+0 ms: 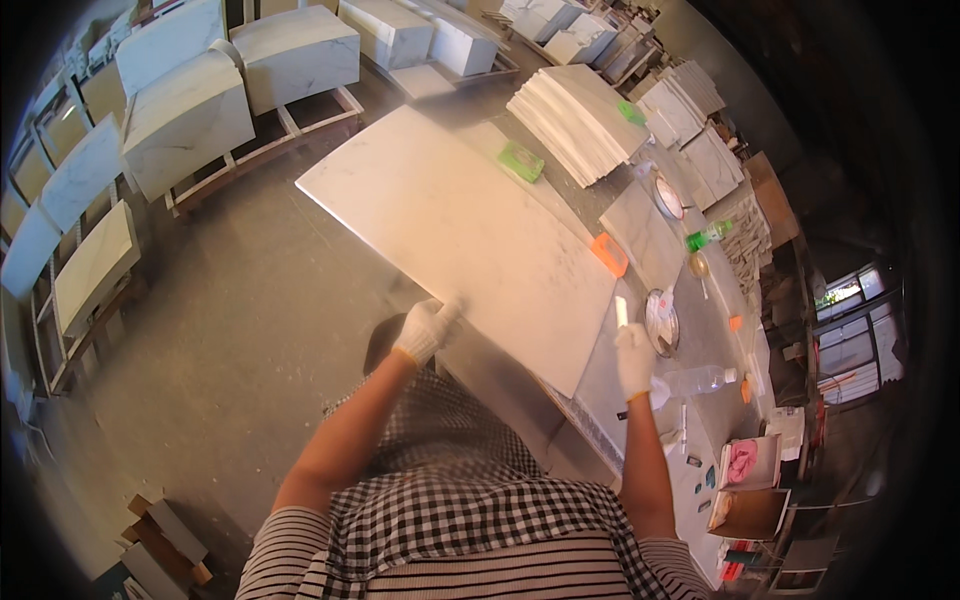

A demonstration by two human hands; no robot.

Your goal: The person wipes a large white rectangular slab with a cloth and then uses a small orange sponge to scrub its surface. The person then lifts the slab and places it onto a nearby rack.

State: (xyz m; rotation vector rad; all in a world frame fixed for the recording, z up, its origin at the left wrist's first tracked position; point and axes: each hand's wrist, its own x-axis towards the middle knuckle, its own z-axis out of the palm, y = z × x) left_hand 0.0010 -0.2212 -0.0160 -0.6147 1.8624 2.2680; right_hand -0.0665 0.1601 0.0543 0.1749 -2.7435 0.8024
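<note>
Head view: a large, pale rectangular slab (460, 240) lies across the counter (597, 388). The gloved left hand (426, 328) is at the slab's left long edge, toward its near end; its fingers look curled, but blur leaves me unable to tell whether they grip the edge. Just right of the slab's near corner, the gloved right hand (634, 365) has its fingers closed around a short white bar (621, 311) that sticks up past them. Along the slab's right side are an orange block (608, 255) and, farther off, a green block (520, 161). Right of the slab, beyond the right hand, are a round dish (661, 322) and a clear bottle (697, 381) on its side.
</note>
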